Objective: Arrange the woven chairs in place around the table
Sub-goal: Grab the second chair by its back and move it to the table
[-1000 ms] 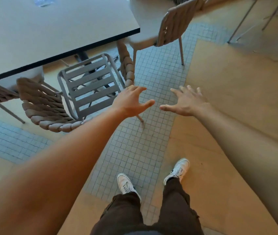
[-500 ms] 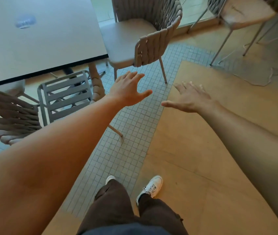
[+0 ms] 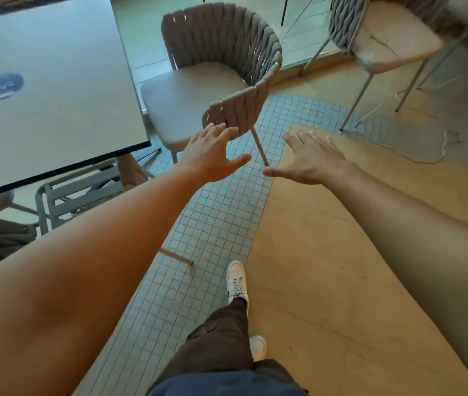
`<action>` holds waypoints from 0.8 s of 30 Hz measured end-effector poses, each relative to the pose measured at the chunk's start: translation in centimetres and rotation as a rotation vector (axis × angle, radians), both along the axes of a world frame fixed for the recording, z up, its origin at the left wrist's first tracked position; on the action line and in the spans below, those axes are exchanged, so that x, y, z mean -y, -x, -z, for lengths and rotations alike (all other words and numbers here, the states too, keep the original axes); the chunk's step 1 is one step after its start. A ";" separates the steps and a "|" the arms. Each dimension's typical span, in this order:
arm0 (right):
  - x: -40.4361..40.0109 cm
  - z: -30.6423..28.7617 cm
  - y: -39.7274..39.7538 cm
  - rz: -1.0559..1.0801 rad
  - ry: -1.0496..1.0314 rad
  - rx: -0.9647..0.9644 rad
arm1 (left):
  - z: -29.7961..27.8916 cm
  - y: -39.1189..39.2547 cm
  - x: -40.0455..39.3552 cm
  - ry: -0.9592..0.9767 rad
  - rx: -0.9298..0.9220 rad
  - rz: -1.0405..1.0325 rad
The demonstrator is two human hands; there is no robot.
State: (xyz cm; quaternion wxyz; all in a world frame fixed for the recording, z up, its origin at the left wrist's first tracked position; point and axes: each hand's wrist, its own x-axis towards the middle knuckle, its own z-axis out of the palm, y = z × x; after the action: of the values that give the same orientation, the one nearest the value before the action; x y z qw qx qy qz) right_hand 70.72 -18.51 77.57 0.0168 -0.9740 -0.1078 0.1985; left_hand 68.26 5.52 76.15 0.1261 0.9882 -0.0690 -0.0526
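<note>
Both hands (image 3: 258, 158) spread empty near woven chair (image 3: 221, 81), seat facing table (image 3: 55, 95).

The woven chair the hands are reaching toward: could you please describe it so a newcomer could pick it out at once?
Start at the grey table with the blue round sticker. Just off its right edge stands the woven chair, its seat turned toward the table, on the small-tiled floor strip. Unlike the second chair farther right, it sits directly beyond the open left hand and right hand.

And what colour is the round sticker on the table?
Dark blue sticker with pale lettering, on the grey table; head view.
</note>
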 end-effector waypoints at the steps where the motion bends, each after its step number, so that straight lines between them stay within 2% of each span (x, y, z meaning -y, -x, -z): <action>1: -0.1 0.1 -1.5 0.000 -0.001 0.002 | 0.2 -1.5 0.0 0.010 0.001 -0.003; 16: 0.3 1.4 -20.8 -0.041 -0.042 -0.037 | 2.2 -19.4 0.4 0.041 -0.058 -0.008; 24: 2.3 4.1 -32.3 -0.226 -0.057 -0.041 | 5.2 -27.3 3.8 0.029 -0.098 -0.184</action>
State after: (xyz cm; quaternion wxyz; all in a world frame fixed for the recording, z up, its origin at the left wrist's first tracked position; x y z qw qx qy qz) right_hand 103.03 -20.76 73.48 0.0243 -0.9506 -0.2220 0.2157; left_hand 95.54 1.68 70.96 0.1481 0.9846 0.0276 -0.0882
